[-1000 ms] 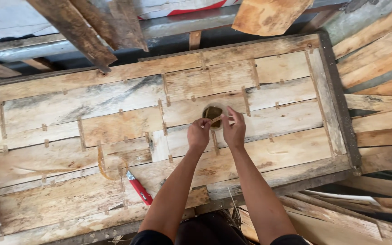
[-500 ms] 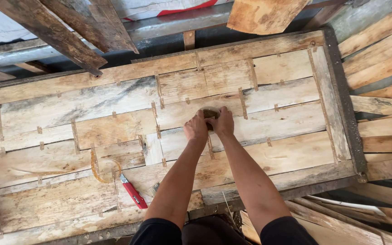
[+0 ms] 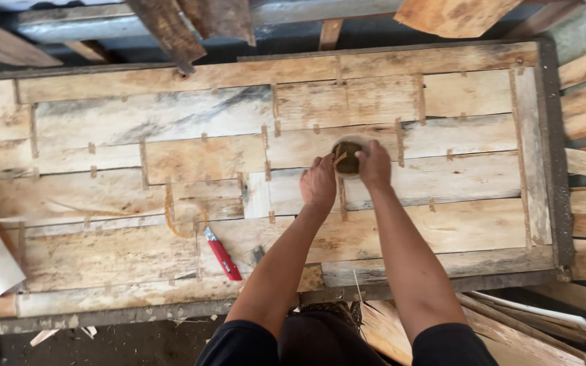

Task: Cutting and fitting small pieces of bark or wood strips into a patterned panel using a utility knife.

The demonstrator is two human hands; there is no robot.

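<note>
Both hands have crept slightly farther up the patched veneer sheet (image 3: pixel 171 108) than half a second ago. Nearest, a red utility knife (image 3: pixel 222 255) lies untouched. Beyond it, the left hand (image 3: pixel 318 183) and right hand (image 3: pixel 374 165) press curled fingers around a round brown knot patch (image 3: pixel 347 157) mid-sheet.

Both bare arms stretch up from the lower middle of the frame. The left hand (image 3: pixel 318 184) and right hand (image 3: pixel 374 165) sit close together at centre, fingers curled downward.
</note>
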